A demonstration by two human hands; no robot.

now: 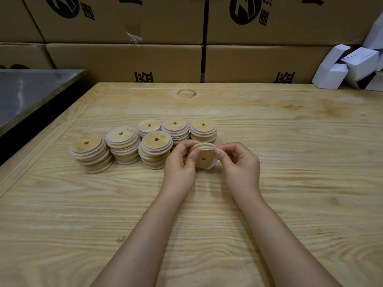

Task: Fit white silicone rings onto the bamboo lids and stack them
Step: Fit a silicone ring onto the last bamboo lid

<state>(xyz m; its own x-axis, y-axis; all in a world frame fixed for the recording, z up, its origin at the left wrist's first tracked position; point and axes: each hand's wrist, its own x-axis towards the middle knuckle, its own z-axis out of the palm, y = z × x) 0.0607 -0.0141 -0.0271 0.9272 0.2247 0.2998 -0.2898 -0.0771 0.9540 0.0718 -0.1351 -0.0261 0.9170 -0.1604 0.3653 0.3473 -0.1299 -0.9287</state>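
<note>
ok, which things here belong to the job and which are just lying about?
Job: left hand, right hand, the lid they hold, the ring going onto it, stacks of ringed lids, table.
Lying about: cartons behind, white boxes far right, steel surface at left.

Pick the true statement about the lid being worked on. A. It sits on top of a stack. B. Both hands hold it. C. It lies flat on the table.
B: the left hand and right hand both pinch the bamboo lid, tilted, above the wooden table.
</note>
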